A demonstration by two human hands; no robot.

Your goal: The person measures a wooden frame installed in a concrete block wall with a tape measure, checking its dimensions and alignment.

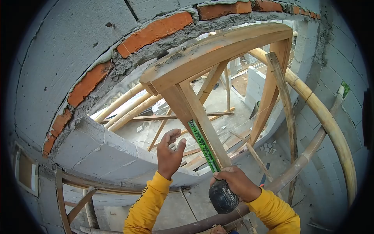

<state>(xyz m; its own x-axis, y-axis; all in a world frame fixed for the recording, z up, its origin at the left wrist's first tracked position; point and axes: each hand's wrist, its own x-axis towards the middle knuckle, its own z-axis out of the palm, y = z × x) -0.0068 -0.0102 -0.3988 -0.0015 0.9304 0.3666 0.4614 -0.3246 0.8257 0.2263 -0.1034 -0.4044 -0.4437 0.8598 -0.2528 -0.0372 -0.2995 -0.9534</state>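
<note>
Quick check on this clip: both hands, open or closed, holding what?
Left hand: open, fingers loosely curled, nothing visibly held.
Right hand: closed around the black tape measure, its green blade extended.

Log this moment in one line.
right hand: holds rounded black tape measure; green blade: extended along brown wooden frame; left hand: raised, empty

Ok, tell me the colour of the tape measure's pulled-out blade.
The blade is bright green with dark markings along it; it shows in the head view.
</note>
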